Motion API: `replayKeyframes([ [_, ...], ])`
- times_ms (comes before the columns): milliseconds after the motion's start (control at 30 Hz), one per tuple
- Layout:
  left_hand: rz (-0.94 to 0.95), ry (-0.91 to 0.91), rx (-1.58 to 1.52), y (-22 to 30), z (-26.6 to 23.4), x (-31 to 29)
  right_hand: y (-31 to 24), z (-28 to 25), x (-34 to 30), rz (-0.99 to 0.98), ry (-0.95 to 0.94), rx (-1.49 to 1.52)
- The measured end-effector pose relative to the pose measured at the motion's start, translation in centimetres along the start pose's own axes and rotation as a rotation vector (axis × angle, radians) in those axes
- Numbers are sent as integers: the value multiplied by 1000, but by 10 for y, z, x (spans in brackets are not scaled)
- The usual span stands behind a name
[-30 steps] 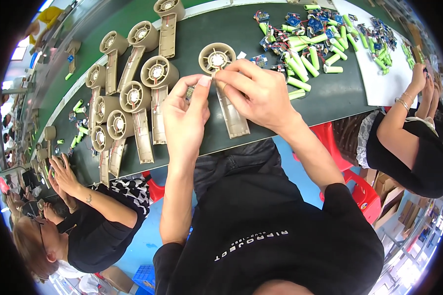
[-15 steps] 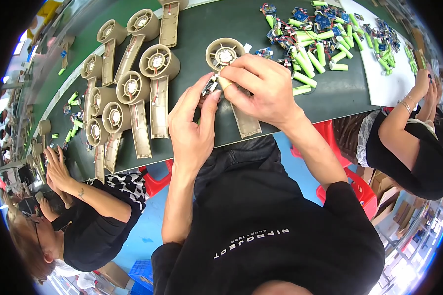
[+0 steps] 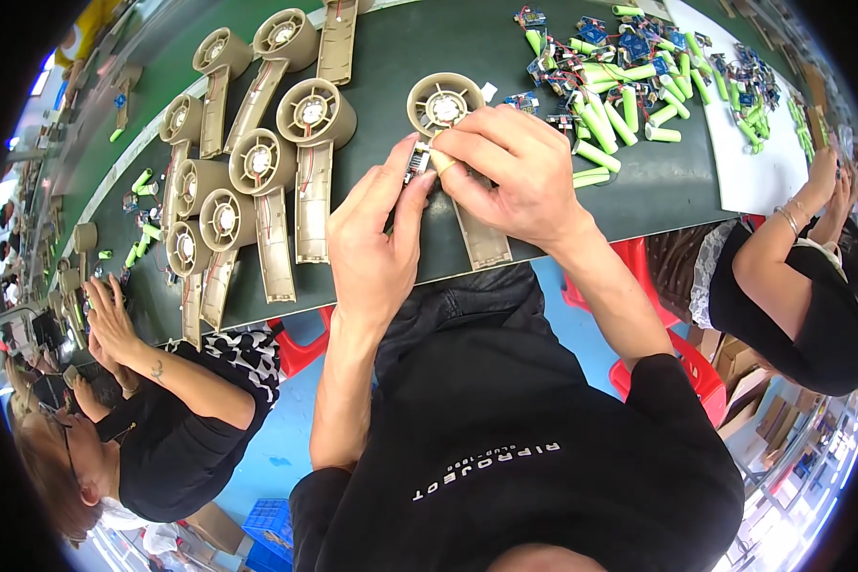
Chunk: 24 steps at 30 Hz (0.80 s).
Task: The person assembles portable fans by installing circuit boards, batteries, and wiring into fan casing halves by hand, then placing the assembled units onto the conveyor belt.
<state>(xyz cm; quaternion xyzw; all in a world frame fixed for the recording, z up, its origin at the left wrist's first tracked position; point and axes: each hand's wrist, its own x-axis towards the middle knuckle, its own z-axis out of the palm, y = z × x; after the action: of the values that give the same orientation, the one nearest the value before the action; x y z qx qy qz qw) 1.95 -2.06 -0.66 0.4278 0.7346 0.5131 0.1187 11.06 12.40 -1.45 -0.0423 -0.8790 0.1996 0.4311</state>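
Observation:
Between the thumb and fingers of my left hand (image 3: 377,238) is a small circuit board (image 3: 416,166) with a pale connector. My right hand (image 3: 517,176) is closed in a pinch right against the board's edge; a pale tip shows at its fingertips, too small and covered to name. Just beyond both hands, a beige fan housing (image 3: 445,88) with a round ring and spokes lies on the table. Its open, trough-like handle (image 3: 484,246) runs toward me beneath my right hand, which hides its middle part.
Several more beige fan housings (image 3: 312,112) lie on the green table (image 3: 391,48) to the left. At the far right is a heap of green battery cells (image 3: 596,119) wired to blue boards. Co-workers sit on both sides, a forearm (image 3: 195,386) at left and another (image 3: 777,248) at right.
The view has shifted slightly, so the table things appear a little further right. Both hands keep their hold at the circuit board, the left one turned a little.

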Motion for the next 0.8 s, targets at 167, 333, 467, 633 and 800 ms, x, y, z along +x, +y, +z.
replayKeyframes([
  [167,78,-23,113,0,-5,3,-2,-2,2,19,-18,16],
  [333,71,-34,128,1,-4,5,-2,-1,0,53,1,30],
  [467,77,-75,168,7,-8,8,-1,1,-2,-9,10,7],
  [633,126,-176,243,11,-15,12,-3,-1,-5,3,-18,-4],
  [800,178,-206,190,10,-20,18,-2,0,-5,1,-13,7],
])
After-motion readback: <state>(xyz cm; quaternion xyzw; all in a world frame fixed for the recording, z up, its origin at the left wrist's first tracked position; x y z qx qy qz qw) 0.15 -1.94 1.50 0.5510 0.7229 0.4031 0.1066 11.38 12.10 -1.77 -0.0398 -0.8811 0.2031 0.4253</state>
